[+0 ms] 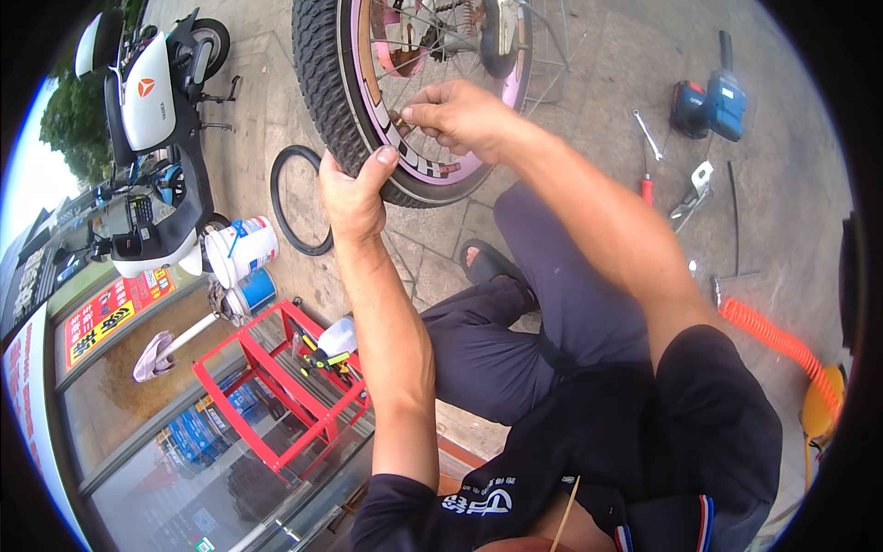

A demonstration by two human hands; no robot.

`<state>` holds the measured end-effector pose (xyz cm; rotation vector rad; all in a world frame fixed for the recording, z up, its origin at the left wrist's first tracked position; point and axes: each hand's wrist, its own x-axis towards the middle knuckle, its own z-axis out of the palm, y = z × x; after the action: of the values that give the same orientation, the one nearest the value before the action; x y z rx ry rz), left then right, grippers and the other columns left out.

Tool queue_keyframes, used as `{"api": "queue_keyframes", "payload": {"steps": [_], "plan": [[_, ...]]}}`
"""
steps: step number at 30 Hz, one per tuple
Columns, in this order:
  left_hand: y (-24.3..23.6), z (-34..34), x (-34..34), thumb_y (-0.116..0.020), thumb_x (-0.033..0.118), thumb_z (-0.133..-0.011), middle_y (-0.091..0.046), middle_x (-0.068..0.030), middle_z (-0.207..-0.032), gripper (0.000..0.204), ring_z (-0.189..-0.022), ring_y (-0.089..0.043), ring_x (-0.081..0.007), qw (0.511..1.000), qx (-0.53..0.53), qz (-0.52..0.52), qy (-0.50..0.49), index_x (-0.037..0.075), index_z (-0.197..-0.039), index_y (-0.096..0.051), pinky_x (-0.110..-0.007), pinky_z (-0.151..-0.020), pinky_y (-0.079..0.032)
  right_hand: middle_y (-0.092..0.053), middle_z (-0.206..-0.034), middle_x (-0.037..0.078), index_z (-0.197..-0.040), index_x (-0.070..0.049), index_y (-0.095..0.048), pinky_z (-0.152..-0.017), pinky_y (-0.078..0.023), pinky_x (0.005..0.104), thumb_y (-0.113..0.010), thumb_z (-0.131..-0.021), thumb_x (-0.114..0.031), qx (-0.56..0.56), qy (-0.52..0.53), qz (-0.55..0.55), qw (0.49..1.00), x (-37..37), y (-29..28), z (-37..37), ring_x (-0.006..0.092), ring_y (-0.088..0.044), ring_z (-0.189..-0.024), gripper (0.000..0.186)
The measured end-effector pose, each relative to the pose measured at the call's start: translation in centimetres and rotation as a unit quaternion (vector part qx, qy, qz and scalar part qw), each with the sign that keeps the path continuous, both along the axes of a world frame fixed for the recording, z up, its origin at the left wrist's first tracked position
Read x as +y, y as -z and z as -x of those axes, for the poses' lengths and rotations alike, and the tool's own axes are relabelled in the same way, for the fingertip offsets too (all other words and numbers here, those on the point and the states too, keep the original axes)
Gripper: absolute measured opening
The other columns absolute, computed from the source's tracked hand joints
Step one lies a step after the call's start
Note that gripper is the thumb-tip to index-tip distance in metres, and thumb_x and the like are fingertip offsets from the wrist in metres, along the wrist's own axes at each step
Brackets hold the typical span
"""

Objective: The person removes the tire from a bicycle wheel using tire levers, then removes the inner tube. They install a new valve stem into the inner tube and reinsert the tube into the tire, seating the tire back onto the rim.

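Note:
A wheel with a black knobbly tyre and a pink rim stands upright at the top of the head view. My left hand wraps round the tyre's lower left side, its thumb pressed on the sidewall and its fingers hidden behind the tread. Between the spokes, my right hand pinches a small brass-coloured piece at the inner edge of the rim. It looks like the tyre valve, though the fingertips partly cover it.
A loose black tyre lies left of the wheel. On the right are a cordless impact wrench, a spanner, a red-handled tool and an orange coiled hose. A red cart, buckets and a scooter stand left.

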<state>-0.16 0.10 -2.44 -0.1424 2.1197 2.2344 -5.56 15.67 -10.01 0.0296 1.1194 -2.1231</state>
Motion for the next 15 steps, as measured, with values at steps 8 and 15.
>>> {"api": "queue_keyframes", "payload": {"steps": [8, 15], "plan": [[0.7, -0.5, -1.6, -0.076, 0.031, -0.083, -0.06, -0.0159, -0.126, 0.067, -0.114, -0.061, -0.0238, 0.998, 0.033, 0.044, 0.006, -0.006, -0.133, -0.048, -0.039, -0.101, -0.046, -0.049, -0.069, -0.003, -0.109, -0.005, -0.056, -0.04, -0.023, 0.022, -0.058, -0.099, -0.022, -0.025, 0.06, -0.032, 0.997, 0.6, -0.7, 0.0, 0.0038, -0.034, -0.048, 0.02], [1.2, -4.7, -15.0, -0.068, 0.036, -0.093, -0.065, -0.0151, -0.12, 0.053, -0.103, -0.066, -0.0212, 0.958, -0.08, 0.184, -0.203, -0.002, -0.127, -0.057, -0.033, -0.086, -0.053, -0.049, -0.066, -0.003, -0.102, -0.004, -0.055, -0.043, -0.03, 0.0211, -0.055, -0.1, -0.021, 0.021, 0.087, -0.129, 0.988, 7.7, 8.5, -4.5, 0.004, -0.039, -0.05, 0.017]]}}
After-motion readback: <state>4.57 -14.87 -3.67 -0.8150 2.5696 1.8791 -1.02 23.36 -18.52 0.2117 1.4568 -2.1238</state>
